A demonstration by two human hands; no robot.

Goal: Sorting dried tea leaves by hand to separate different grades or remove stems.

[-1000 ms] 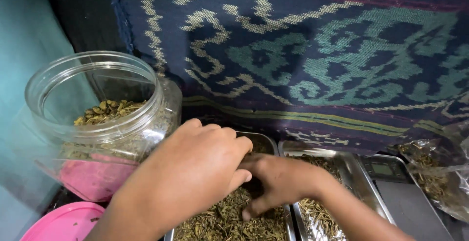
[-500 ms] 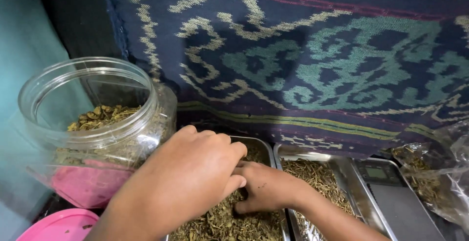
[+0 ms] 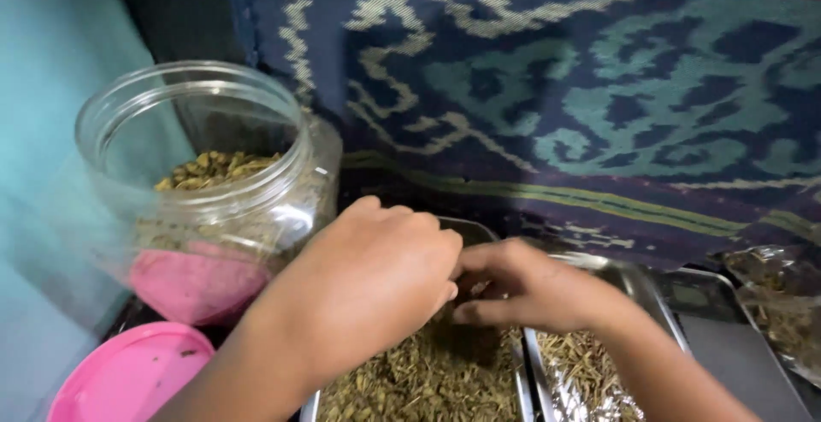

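- Digging into the herbs (image 3: 428,379) with both hands, they fill the left metal tray (image 3: 479,232).
- My left hand (image 3: 376,281) is curled over the pile, knuckles up, fingertips tucked down into the stuff (can't tell if it's got a pinch of anything, the palm hides it).
- My right hand (image 3: 522,289) is right beside it, almost touching, fingers bent and pinched toward the thumb over the same tray. Something pale sits between the fingertips, too small to make out.
- Second tray (image 3: 633,281) sits just to the right with thinner, stick-like herbs (image 3: 590,371) in it.
- Clear jar (image 3: 214,182) stands open on the left, partly full of chunkier dried bits (image 3: 214,168), with its pink lid (image 3: 128,375) lying in front.
- Scale (image 3: 727,336) sits right of the trays, plastic bag (image 3: 782,302) at the edge.
- Patterned cloth (image 3: 581,88) hangs behind it all.
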